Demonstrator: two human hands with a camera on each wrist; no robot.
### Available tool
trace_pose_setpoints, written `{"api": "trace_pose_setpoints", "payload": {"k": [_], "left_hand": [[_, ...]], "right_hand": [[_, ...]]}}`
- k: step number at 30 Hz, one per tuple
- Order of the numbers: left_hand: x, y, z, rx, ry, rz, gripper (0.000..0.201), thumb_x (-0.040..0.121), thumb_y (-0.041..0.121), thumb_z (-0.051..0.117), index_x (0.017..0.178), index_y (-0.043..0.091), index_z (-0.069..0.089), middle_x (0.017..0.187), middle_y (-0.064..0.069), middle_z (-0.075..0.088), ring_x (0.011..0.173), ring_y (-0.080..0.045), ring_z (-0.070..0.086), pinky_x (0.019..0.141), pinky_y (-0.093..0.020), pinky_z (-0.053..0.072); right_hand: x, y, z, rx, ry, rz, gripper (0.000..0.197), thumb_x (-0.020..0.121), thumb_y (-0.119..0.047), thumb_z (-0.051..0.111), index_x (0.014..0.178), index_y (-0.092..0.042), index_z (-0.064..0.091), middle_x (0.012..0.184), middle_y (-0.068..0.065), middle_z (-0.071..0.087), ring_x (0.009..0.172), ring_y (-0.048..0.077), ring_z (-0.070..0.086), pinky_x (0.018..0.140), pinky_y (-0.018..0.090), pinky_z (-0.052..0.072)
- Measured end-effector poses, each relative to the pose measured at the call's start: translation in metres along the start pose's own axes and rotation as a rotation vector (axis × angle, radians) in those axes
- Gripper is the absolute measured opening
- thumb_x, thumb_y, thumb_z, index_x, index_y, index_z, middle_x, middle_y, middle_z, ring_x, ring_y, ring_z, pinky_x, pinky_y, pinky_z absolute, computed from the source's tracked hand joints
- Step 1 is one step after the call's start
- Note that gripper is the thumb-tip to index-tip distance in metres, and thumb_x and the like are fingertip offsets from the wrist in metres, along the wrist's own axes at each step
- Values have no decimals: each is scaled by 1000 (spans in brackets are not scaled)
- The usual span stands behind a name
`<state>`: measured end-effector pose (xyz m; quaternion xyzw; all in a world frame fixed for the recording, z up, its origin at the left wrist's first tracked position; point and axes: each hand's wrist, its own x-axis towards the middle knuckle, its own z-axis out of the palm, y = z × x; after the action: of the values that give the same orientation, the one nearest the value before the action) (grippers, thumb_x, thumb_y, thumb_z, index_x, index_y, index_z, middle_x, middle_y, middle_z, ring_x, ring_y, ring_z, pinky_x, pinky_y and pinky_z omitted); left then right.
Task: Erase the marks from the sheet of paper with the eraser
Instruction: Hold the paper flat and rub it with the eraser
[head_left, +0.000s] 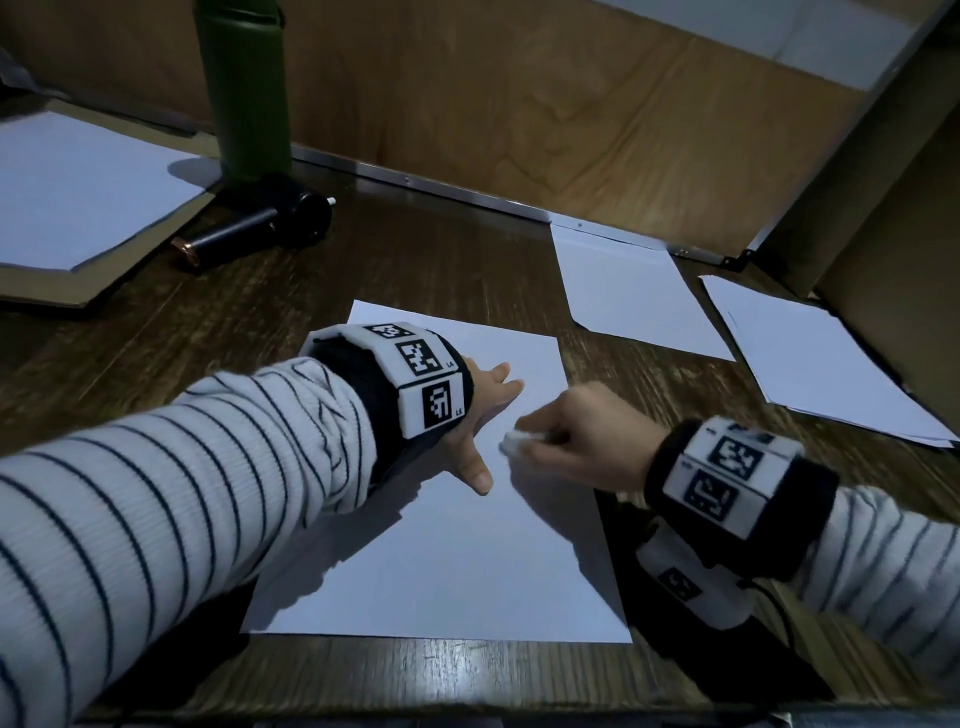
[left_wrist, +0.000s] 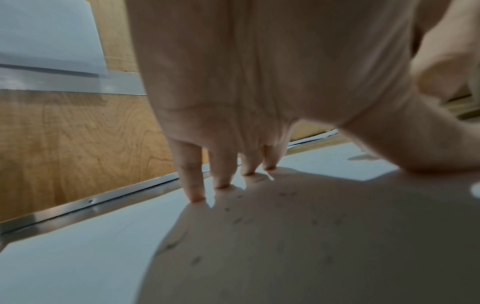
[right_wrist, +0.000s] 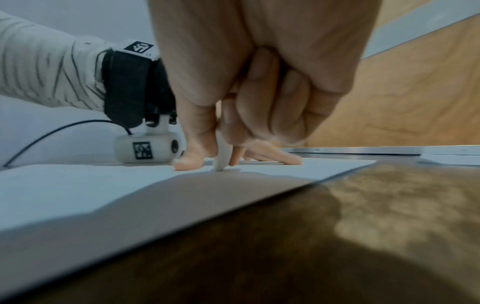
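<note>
The desk (head_left: 457, 249) is dark brown wood with a glossy grain, edged at the back by a metal strip (head_left: 415, 182) below a lighter wooden panel. Lying flat on it near the front is a white sheet of paper (head_left: 467, 561). Two more white sheets (head_left: 628, 291) lie toward the right, one near the strip, the other (head_left: 815, 364) just beside it. At far left a sheet rests on a piece of cardboard (head_left: 47, 296). A green bottle (head_left: 249, 88) stands upright near the back, and a black cylindrical object (head_left: 260, 223) lies on its side just in front of the bottle.
</note>
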<state>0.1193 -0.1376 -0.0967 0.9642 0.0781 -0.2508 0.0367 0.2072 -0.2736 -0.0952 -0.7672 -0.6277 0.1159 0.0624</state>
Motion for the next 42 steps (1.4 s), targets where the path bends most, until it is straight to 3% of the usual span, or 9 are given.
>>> {"api": "trace_pose_setpoints", "payload": {"k": [5, 8, 14, 19, 23, 26, 29, 36, 42], "left_hand": [[1, -1, 0, 8, -5, -8, 119, 71, 62, 67, 151, 21, -10, 159, 0, -14, 148, -28, 4, 116, -46, 13], [1, -1, 0, -1, -16, -19, 119, 71, 62, 68, 151, 22, -10, 159, 1, -14, 148, -28, 3, 116, -47, 12], [0, 1, -2, 2, -28, -29, 119, 71, 61, 68, 151, 21, -12, 159, 0, -15, 148, -28, 3, 116, -47, 13], [0, 1, -2, -18, -17, -14, 118, 68, 64, 67, 152, 24, -5, 160, 1, -9, 147, -26, 12, 114, -46, 19], [0, 3, -6, -18, 131, 38, 128, 39, 95, 42, 138, 15, 35, 143, -5, 41, 102, -19, 51, 75, -32, 44], [6, 7, -4, 20, 165, -7, 91, 65, 76, 59, 129, 14, 40, 129, -5, 45, 90, -25, 55, 68, -33, 45], [10, 10, -3, 70, 182, -8, 87, 65, 79, 56, 121, 14, 43, 121, -5, 46, 76, -19, 50, 61, -30, 40], [11, 18, -3, 143, 99, -77, 112, 71, 78, 50, 152, 16, 2, 161, -6, 2, 133, -33, 40, 100, -40, 40], [8, 21, -4, 135, 75, -92, 114, 71, 76, 53, 151, 19, -4, 161, -6, -3, 135, -33, 37, 103, -40, 37]], "right_hand": [[7, 18, -4, -26, 42, 132, 37, 86, -25, 54, 62, 2, 51, 56, 14, 42, 57, 25, 35, 58, 33, 34], [15, 34, -11, -61, 136, 280, 40, 84, -21, 52, 49, -9, 38, 51, 7, 39, 59, 28, 35, 60, 32, 33], [-6, 4, 0, -10, -10, -6, 40, 89, -29, 53, 60, -2, 49, 53, 5, 35, 50, 16, 29, 52, 22, 26], [12, 29, -16, -60, -14, 197, 37, 89, -30, 52, 72, 1, 60, 63, 12, 48, 58, 19, 37, 57, 30, 32], [20, 41, -19, -69, -49, 192, 38, 89, -37, 55, 92, -1, 68, 89, 16, 68, 77, 27, 55, 68, 33, 40], [24, 41, -18, -59, -16, 160, 36, 90, -36, 56, 92, -3, 69, 87, 14, 64, 79, 26, 51, 67, 28, 34], [20, 38, -21, -53, -8, 105, 27, 89, -33, 58, 105, -16, 72, 97, 7, 68, 79, 14, 49, 65, 19, 34], [-11, 32, -29, -104, -321, -67, 25, 85, -34, 62, 108, -29, 71, 70, -12, 43, 67, 4, 42, 61, 9, 32], [32, 34, -24, -149, -2, 102, 25, 90, -31, 56, 111, -26, 70, 82, 2, 54, 82, 16, 46, 61, 19, 32]]}}
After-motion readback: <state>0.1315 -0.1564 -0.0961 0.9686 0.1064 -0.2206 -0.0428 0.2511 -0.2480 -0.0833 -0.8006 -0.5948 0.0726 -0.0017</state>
